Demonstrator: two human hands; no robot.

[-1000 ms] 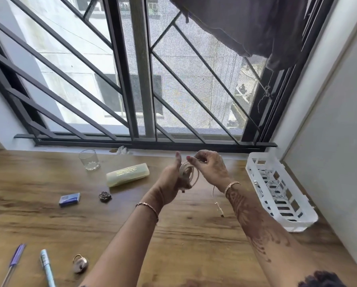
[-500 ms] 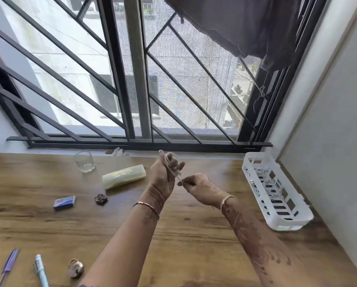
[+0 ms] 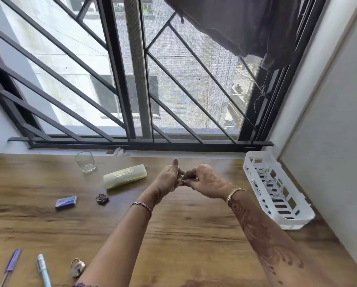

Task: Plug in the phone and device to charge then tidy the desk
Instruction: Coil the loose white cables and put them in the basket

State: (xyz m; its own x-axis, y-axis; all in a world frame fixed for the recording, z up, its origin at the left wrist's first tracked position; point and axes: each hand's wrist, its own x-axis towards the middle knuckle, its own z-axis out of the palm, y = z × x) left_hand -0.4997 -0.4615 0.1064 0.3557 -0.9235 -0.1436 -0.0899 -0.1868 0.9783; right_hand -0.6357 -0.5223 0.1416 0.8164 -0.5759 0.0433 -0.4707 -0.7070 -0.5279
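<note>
My left hand (image 3: 169,177) and my right hand (image 3: 204,181) meet above the middle of the wooden desk (image 3: 194,235). Between them they pinch a small coiled white cable (image 3: 180,180), mostly hidden by my fingers. A white slotted basket (image 3: 297,218) stands at the right edge of the desk with a white cable (image 3: 271,183) lying inside. No phone is in view.
On the left part of the desk lie a glass (image 3: 85,164), a pale yellow case (image 3: 124,176), a blue eraser box (image 3: 66,202), a dark small object (image 3: 102,198), two pens (image 3: 43,270) and a padlock (image 3: 77,267). The barred window runs behind; a wall stands right.
The loose cable loop in my left hand has been wound tighter. My right hand has moved in against the left, and the dangling end no longer hangs below.
</note>
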